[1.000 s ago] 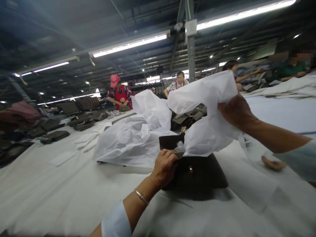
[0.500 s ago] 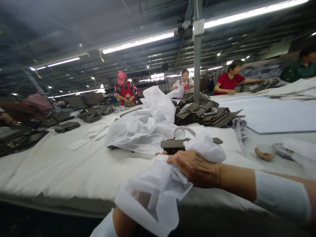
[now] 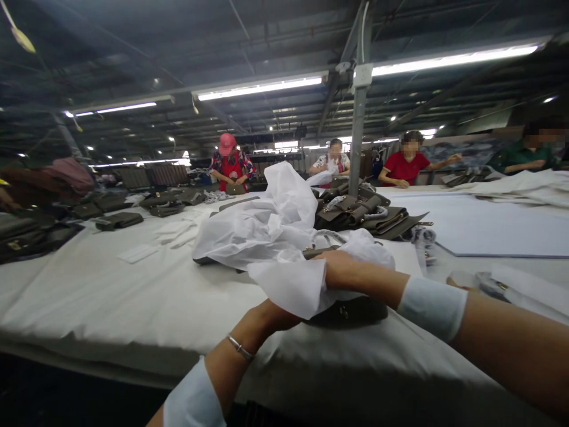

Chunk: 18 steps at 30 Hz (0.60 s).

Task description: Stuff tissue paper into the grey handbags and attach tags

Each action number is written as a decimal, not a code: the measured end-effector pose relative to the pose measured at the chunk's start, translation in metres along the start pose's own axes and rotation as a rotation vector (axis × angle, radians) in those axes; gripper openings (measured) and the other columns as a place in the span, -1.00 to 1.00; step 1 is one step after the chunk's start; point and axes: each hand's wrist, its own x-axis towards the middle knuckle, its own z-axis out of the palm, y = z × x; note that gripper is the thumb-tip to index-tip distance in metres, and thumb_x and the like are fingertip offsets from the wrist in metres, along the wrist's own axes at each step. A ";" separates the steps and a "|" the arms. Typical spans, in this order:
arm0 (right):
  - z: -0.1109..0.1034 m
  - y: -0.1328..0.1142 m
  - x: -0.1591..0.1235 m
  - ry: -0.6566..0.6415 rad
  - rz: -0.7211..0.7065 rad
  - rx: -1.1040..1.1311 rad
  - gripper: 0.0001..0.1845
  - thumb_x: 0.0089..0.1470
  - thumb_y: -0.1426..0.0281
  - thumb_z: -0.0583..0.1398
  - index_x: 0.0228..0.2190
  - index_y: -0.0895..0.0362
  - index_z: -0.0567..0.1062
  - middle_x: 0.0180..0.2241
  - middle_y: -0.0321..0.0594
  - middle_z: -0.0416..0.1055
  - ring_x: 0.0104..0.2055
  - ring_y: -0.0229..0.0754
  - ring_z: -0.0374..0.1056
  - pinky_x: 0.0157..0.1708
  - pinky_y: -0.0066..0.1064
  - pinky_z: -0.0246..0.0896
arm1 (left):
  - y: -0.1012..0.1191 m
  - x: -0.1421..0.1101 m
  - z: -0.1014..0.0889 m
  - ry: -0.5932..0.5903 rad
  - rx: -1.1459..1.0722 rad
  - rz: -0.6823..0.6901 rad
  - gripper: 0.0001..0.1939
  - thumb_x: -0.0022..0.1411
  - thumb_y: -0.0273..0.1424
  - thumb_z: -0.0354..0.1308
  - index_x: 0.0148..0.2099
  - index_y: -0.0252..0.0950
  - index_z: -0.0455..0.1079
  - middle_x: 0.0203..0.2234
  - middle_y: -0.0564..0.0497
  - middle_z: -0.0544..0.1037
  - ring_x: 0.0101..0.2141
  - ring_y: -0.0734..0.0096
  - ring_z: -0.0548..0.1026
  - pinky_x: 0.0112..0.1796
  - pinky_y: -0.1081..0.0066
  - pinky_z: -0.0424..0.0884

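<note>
An olive-grey handbag (image 3: 353, 312) lies at the near side of the cloth-covered table, its front lower part showing a small metal fitting. White tissue paper (image 3: 288, 284) bulges out over it and drapes between my hands. My left hand (image 3: 278, 314) reaches in from below, at the bag's left side; the paper covers its fingers. From the right, my right hand (image 3: 340, 267) presses in at the top of the bag among the paper, fingers out of sight. Just behind, a wrapped handle (image 3: 328, 236) arches up beside more crumpled paper (image 3: 371, 248).
A large paper-covered bundle (image 3: 249, 228) stands behind my hands. Beyond it is a pile of olive bags (image 3: 355, 207) near a metal post (image 3: 357, 130). More bags (image 3: 119, 221) lie at left, a white board (image 3: 502, 225) at right. Several co-workers stand across the table.
My hands have come apart from the crumpled paper in front of me and moved forward to the bag. The paper now lies over the bag, whose front shows below it.
</note>
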 end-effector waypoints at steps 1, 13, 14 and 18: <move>-0.001 0.000 0.003 0.024 -0.001 -0.043 -0.82 0.07 0.36 0.14 -0.34 0.17 0.52 -0.30 -0.05 0.52 -0.28 -0.03 0.42 -0.36 -0.35 0.19 | 0.000 0.000 0.002 0.018 0.056 0.044 -0.35 0.32 -0.36 0.04 0.37 -0.38 -0.08 0.31 -0.20 -0.02 0.28 0.00 0.02 0.25 0.03 0.04; 0.024 -0.008 -0.006 0.244 -0.065 -0.266 -0.73 0.19 0.49 -0.02 -0.28 0.23 0.47 -0.23 0.07 0.42 -0.15 0.03 0.33 -0.17 -0.20 0.18 | -0.006 0.009 0.010 0.286 0.152 0.214 -0.56 0.20 -0.51 -0.03 0.15 -0.41 0.21 0.00 -0.30 0.42 0.02 -0.03 0.37 0.07 -0.07 0.26; 0.024 -0.010 -0.009 0.215 -0.057 -0.224 -0.75 0.16 0.50 0.00 -0.28 0.23 0.47 -0.25 0.07 0.44 -0.17 0.01 0.35 -0.20 -0.23 0.19 | -0.008 0.011 0.010 0.294 0.118 0.165 -0.56 0.20 -0.50 -0.03 0.14 -0.40 0.21 -0.03 -0.27 0.44 -0.01 0.02 0.40 0.05 -0.04 0.28; 0.017 -0.011 -0.028 0.005 -0.089 -0.064 -0.81 0.01 0.48 0.11 -0.32 0.16 0.50 -0.35 -0.07 0.51 -0.34 -0.12 0.40 -0.39 -0.39 0.19 | -0.019 0.013 0.019 0.337 -0.039 0.043 -0.67 0.19 -0.43 0.02 0.00 -0.35 0.36 -0.12 -0.19 0.50 -0.09 0.15 0.44 0.00 0.13 0.35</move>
